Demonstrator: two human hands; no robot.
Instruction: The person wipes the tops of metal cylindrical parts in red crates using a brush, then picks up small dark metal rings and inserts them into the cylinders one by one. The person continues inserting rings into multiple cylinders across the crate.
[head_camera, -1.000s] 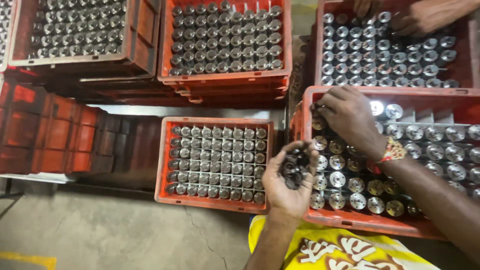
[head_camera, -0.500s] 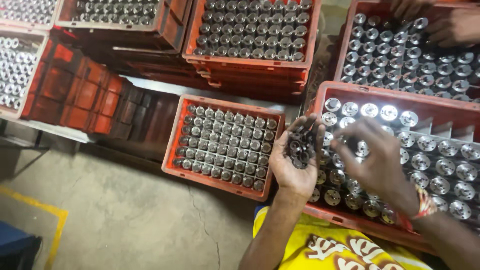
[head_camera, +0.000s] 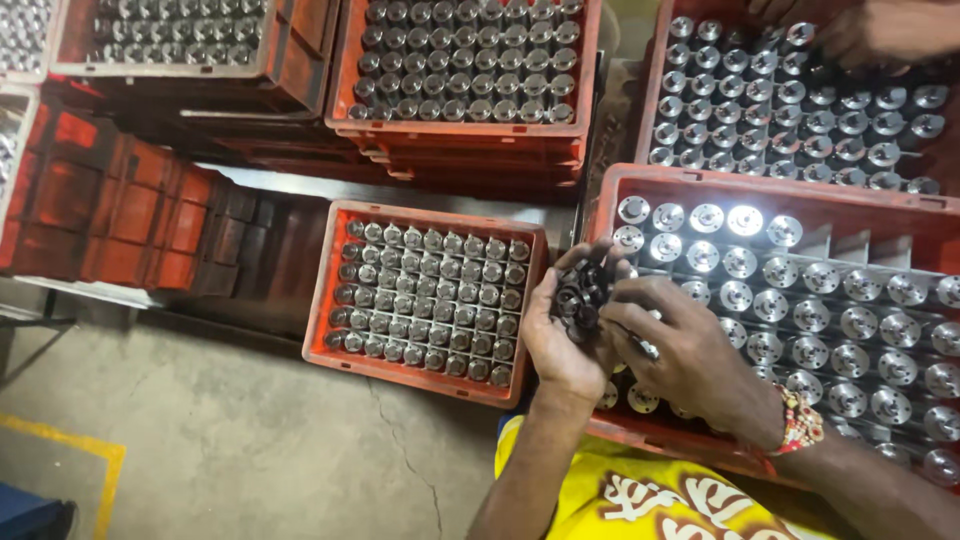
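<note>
Two hands meet over the left edge of the nearest orange crate (head_camera: 640, 185). The left hand (head_camera: 560, 335) lies palm up, fingers curled into a cup around a heap of small dark rings (head_camera: 580, 292). The right hand (head_camera: 690, 350), with a beaded band (head_camera: 800, 420) at the wrist, has its fingertips pressed together at the edge of that heap; whether they pinch a ring I cannot tell. Beneath them, shiny round metal parts (head_camera: 810, 280) stand in the crate's divided cells. A smaller orange crate (head_camera: 325, 290) full of grey cylinders sits on the concrete floor (head_camera: 200, 430) just left. More orange crates (head_camera: 590, 60) are stacked along the top, and another person's hand (head_camera: 880, 30) rests at the far right crate.
</note>
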